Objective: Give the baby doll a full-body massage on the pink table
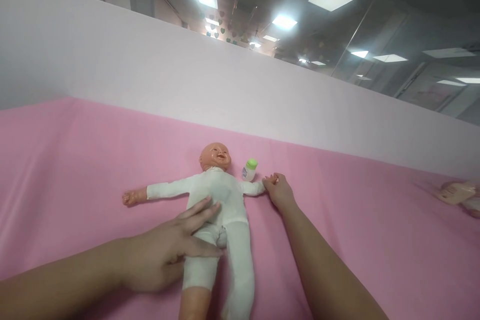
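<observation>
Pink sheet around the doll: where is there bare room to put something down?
Bare pink sheet lies left of the doll, beyond its outstretched arm. Another bare stretch runs between the right hand and the packet. It is crowded at the bottle and under the left hand.

Doll's [219, 205] feet and packet [459, 192] cut off by frame edges.

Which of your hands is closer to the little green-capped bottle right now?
Right. The right hand holds the doll's hand just beside the bottle; the left hand rests on the doll's belly, farther off.
</observation>
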Demonstrator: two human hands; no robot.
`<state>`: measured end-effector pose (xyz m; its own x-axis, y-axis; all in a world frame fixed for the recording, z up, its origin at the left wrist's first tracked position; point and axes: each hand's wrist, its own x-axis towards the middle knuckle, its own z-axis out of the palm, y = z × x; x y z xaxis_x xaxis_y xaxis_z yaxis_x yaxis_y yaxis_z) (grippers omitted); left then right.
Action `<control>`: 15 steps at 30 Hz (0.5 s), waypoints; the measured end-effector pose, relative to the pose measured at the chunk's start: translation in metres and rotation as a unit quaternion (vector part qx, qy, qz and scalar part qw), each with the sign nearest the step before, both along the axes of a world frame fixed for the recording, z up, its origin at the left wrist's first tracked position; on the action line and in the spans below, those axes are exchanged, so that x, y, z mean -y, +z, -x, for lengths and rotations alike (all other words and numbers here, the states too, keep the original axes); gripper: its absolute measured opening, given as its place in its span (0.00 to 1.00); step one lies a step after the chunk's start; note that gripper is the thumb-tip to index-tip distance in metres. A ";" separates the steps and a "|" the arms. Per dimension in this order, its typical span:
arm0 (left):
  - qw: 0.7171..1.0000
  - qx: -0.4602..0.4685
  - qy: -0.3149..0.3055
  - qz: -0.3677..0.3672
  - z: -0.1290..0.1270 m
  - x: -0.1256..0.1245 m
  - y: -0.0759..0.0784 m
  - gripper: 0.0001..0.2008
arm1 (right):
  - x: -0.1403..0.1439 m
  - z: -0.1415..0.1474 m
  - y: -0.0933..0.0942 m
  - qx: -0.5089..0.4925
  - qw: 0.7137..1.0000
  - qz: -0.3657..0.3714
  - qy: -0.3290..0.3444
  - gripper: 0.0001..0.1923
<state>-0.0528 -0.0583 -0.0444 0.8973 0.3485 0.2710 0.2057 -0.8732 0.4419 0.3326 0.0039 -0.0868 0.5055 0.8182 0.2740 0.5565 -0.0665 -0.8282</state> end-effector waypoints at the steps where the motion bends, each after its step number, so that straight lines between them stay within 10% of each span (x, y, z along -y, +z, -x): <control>1: 1.000 0.000 -0.007 -0.001 -0.001 0.001 -0.001 0.33 | 0.001 0.001 0.003 0.010 1.000 0.018 -0.012 0.30; 15: 0.979 0.066 0.191 -0.013 0.010 -0.056 -0.017 0.24 | 0.029 0.107 0.025 0.073 0.972 -0.126 0.184 0.15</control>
<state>-0.0628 -0.0023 -0.0619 0.6589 0.6434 0.3897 0.4626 -0.7551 0.4645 0.2258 -0.0248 -0.0617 0.1330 0.8344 0.5349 0.6166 0.3529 -0.7038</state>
